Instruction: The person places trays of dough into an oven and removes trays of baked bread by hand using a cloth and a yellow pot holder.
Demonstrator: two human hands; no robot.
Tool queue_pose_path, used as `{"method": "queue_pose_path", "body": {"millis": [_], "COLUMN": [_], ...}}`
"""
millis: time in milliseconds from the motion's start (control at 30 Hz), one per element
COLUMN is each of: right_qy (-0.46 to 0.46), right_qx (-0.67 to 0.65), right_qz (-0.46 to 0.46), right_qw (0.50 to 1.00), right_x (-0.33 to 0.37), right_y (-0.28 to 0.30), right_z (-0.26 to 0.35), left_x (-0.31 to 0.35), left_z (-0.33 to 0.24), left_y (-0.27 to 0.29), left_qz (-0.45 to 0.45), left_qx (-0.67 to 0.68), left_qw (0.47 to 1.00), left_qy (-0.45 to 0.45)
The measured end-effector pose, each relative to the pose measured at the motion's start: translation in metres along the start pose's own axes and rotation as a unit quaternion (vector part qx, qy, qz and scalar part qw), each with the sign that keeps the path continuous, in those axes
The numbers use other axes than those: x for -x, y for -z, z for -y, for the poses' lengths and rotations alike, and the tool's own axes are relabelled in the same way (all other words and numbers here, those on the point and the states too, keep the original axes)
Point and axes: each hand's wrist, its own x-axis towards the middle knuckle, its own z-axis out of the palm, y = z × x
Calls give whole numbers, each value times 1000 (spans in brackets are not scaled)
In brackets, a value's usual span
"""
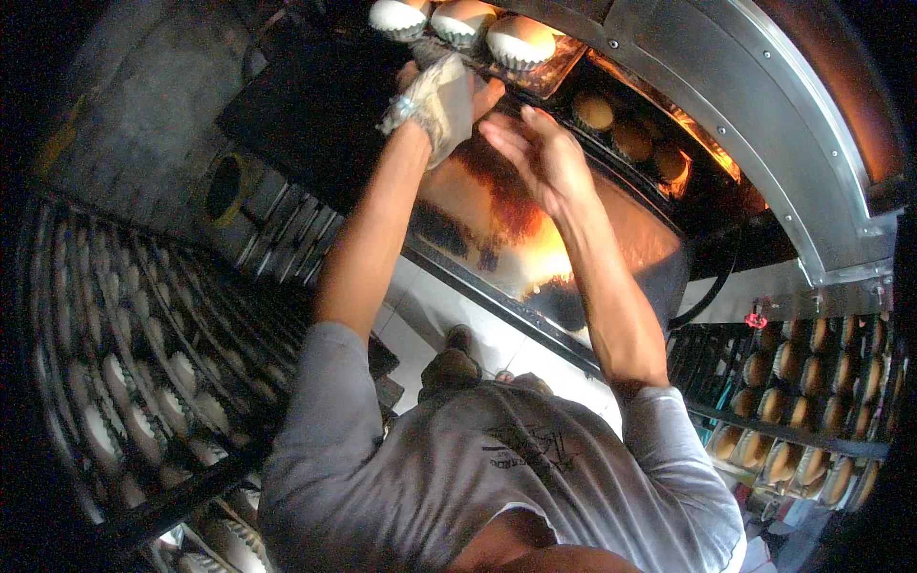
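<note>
A pale, worn cloth wraps my left hand (454,100), which is closed at the near edge of a baking tray (565,69); the cloth hides part of its grip. Several golden buns in fluted moulds stand in a row on this tray, among them a domed bun (521,43) at its right end. My right hand (544,158) is off the tray, just right of my left hand, its fingers stretched out and nothing in them. Beneath both hands lies a shiny metal panel (497,224) reflecting orange light.
More buns (630,138) glow inside the oven, under its curved metal front (764,105). To the left stands a dark rack (162,334) filled with moulds. Another rack (802,372) of browned buns is at the right. Pale floor tiles (420,306) show near my feet.
</note>
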Motion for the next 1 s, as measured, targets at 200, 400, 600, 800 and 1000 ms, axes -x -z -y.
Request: {"method": "queue_pose_path", "body": {"millis": [200, 400, 600, 800, 1000], "right_qy": [2, 0, 8, 13, -7], "right_qx": [126, 126, 181, 331, 250], "right_qz": [-8, -48, -40, 102, 227], "right_qw": [992, 991, 983, 938, 941], "right_x": [95, 148, 170, 195, 231], "right_y": [7, 15, -1, -15, 19], "right_z": [24, 32, 37, 52, 56], "left_x": [-57, -106, -125, -38, 134], "left_z": [-20, -13, 6, -43, -61], "left_y": [-29, -65, -59, 2, 40], "left_qz": [134, 132, 132, 134, -27], "left_qx": [-309, -344, -432, -491, -876], "left_qw": [938, 909, 819, 791, -420], "left_qy": [-85, -194, -354, -339, -237]}}
